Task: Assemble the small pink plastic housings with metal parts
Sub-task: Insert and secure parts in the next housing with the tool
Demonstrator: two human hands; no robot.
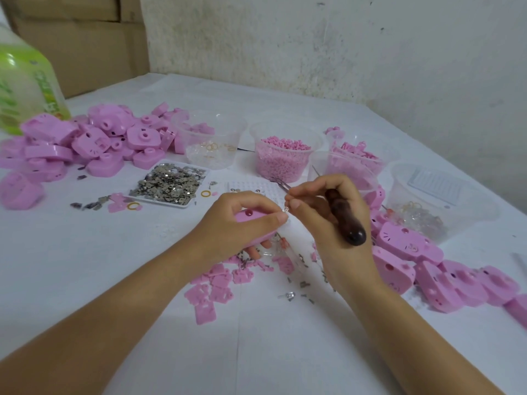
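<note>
At a white table [114, 252] heaped with pink housings [94, 141], a person's left hand [242, 223] holds one pink housing [248, 216] at the centre, fingers curled around it. The right hand [322, 206] grips a dark-handled tool [345, 218], fingertips pinching a tiny clear part [285, 209] at the housing's edge.

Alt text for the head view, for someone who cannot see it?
The left hand grips a pink housing while the right hand, holding a dark-handled tool, pinches a tiny part beside it. Heaps of pink housings, a tray of metal parts and clear tubs lie around on the white table.
</note>
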